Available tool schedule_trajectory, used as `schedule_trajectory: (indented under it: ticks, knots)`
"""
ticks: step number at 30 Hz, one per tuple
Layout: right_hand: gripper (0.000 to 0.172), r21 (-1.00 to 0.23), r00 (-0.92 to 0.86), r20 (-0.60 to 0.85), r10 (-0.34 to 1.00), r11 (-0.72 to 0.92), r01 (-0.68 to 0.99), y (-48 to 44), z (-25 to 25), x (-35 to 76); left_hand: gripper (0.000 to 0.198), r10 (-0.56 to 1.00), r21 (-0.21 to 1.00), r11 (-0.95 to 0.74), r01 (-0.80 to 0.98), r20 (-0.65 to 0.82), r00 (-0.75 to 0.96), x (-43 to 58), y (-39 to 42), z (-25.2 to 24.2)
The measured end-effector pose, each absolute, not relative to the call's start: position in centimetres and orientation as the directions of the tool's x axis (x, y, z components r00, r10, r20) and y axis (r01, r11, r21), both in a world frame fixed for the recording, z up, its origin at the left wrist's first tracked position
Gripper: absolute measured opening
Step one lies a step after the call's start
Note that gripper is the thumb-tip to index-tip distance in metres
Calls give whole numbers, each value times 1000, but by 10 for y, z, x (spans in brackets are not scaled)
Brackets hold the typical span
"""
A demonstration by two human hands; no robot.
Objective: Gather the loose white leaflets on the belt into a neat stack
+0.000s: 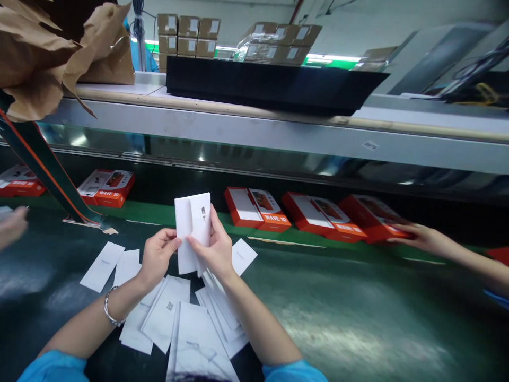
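Above the bench I hold white folded leaflets (pixel 192 216) upright, with a small dark print on the right-hand panel. My left hand (pixel 156 257) pinches their left edge between thumb and fingers. Around the right edge my right hand (pixel 218 248) is closed, its thumb lying across the front. How many leaflets are in the grip I cannot tell. Beneath my wrists, more white leaflets (pixel 170 313) lie in a loose, overlapping spread, and one with a faint line drawing (pixel 201 339) is closest to me.
Red "WAVE 10" boxes (pixel 276 222) stand open along the green conveyor belt (pixel 178 218). A co-worker's hand (pixel 421 237) touches one at right; another person's hand (pixel 11 228) is at left. A dark green strap (pixel 51 172) slants down. Overhead, a shelf (pixel 258 130) carries a black tray (pixel 254 85).
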State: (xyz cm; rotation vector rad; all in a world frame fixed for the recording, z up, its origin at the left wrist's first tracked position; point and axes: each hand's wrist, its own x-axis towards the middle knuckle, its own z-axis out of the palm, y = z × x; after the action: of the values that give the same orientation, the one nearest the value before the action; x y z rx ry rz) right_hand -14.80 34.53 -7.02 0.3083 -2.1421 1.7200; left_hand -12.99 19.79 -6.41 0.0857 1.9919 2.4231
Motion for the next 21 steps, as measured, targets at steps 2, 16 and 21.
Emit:
schedule_trajectory:
  ticks: [2,16,21]
  knots:
    - [89,-898,-905,420,61,173,-405,346,-71,-149,39,62,959,-282,-15,3,-998,-133,197,-65]
    - [75,-794,-849,523,-83,315,-520,345,-71,-146,36,-65,984,-159,86,76,-995,-145,188,-64]
    - [82,-918,-943,329,49,-217,-331,337,-66,-148,47,85,868,-477,-137,-109,-990,-145,199,-72]
